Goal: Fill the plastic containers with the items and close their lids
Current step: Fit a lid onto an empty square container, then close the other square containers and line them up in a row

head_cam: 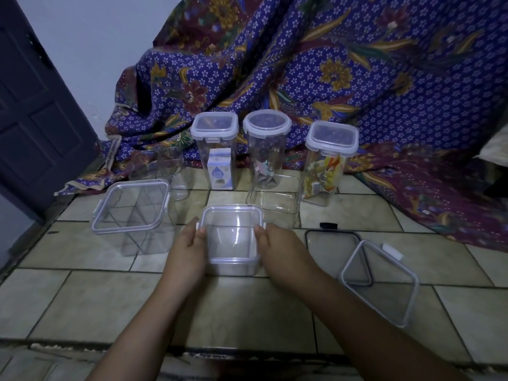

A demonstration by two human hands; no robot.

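A small square clear container with its lid on stands on the tiled floor in front of me. My left hand grips its left side and my right hand grips its right side, thumbs on the lid's rim. Behind stand three tall lidded containers: one holds a small blue-white carton, a round one holds a dark shiny packet, one holds colourful snack packets. A larger lidded clear container stands to the left and looks empty.
Two loose lids lie at the right: a dark-rimmed one and a pale-rimmed one overlapping it. More clear open containers stand further back. A patterned purple cloth drapes behind. A dark door is at left.
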